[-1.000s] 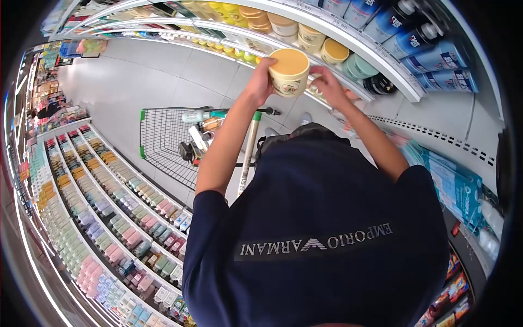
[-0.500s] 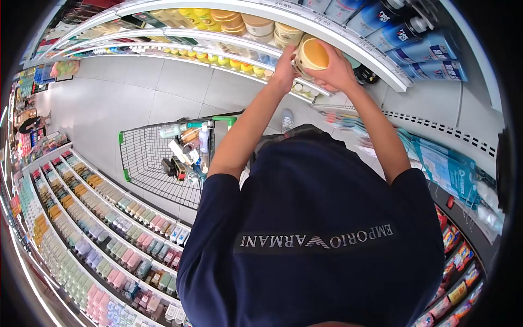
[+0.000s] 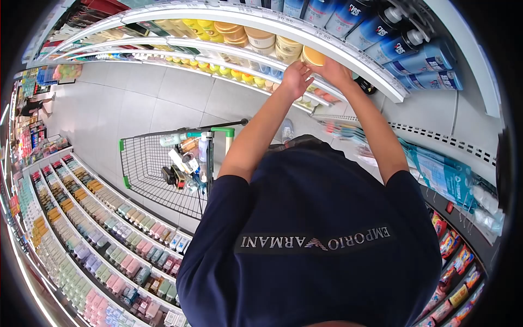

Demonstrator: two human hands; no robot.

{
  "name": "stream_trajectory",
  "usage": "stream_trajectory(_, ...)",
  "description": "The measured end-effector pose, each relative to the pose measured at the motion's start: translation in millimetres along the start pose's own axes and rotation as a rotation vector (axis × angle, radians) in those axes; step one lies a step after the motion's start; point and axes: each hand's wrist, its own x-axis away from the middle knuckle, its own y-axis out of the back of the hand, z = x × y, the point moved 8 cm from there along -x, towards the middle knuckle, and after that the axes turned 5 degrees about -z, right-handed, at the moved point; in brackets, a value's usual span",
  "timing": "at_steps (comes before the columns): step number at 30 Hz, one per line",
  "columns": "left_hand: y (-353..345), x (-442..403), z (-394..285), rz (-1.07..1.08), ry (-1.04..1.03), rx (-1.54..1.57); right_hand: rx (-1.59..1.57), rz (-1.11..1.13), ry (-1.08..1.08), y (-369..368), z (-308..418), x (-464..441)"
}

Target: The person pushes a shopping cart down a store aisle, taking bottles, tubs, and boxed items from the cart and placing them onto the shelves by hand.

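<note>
A cream jar with a yellow lid [image 3: 314,56] sits at the front of the upper shelf, beside similar jars [image 3: 289,48]. My right hand [image 3: 333,72] is at the jar's right side, its fingers against it and partly hidden. Just below the shelf edge, my left hand [image 3: 297,80] is empty, with its fingers loosely curled and apart, close to the jar and my right hand.
A wire shopping cart [image 3: 147,163] with bottles and boxes stands to the left. Blue pump bottles [image 3: 376,32] line the shelf at upper right. Tiered shelves [image 3: 103,240] of small packages fill the lower left. Blue packets [image 3: 444,174] hang at right. A person [image 3: 34,106] is far left.
The jar has gone from between my hands, in front of the shelf, onto the shelf beside the others. My left hand has let go of it and drawn slightly back.
</note>
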Motion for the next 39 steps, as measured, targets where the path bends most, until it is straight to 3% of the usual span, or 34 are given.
stream_trajectory(12, -14.3, -2.3, -1.8, -0.048, 0.088, -0.034, -0.072, 0.037, 0.011, -9.8, -29.2, -8.5)
stream_trajectory(18, -13.6, -4.7, -2.2, -0.007, 0.111, -0.133, -0.001, 0.042, -0.009, -7.7, -25.6, -9.4)
stream_trajectory(19, -13.7, -13.4, 1.3, 0.109, 0.099, -0.182, -0.010, 0.029, 0.013, -8.8, -26.9, -9.2)
stream_trajectory(24, 6.9, -12.5, 7.0, -0.020, -0.011, -0.264, -0.188, 0.030, -0.002, -14.3, -32.5, -9.5)
stream_trajectory(26, 14.6, 10.9, 0.0, -0.019, -0.017, -0.505, -0.231, 0.067, -0.004, -15.4, -29.4, -10.4)
stream_trajectory(27, 25.0, 9.8, -6.0, 0.059, -0.134, -0.818, -0.225, 0.115, -0.028, -16.1, -29.5, -8.6)
stream_trajectory(28, 30.7, 36.6, -22.3, -0.079, -0.466, -1.093, -0.145, 0.091, 0.020, -14.7, -26.9, -6.3)
stream_trajectory(29, 34.2, 66.9, -30.5, -0.070, -0.432, -1.036, -0.064, 0.065, 0.062, -13.8, -24.4, -2.8)
stream_trajectory(30, 54.3, 76.9, -31.3, -0.026, -0.546, -0.964, -0.042, 0.028, 0.094, -8.7, -18.5, 1.4)
stream_trajectory(32, 77.3, 141.3, -60.3, -0.216, -0.614, -1.130, 0.038, -0.029, 0.140, -0.4, -10.1, 13.6)
stream_trajectory(36, 156.0, 244.0, -87.1, -0.669, -0.958, -1.269, 0.114, -0.123, 0.118, 7.7, 11.9, 52.5)
stream_trajectory(39, 211.3, 296.0, -60.7, -0.930, -0.879, -1.472, 0.074, -0.294, 0.204, 16.2, 45.4, 76.4)
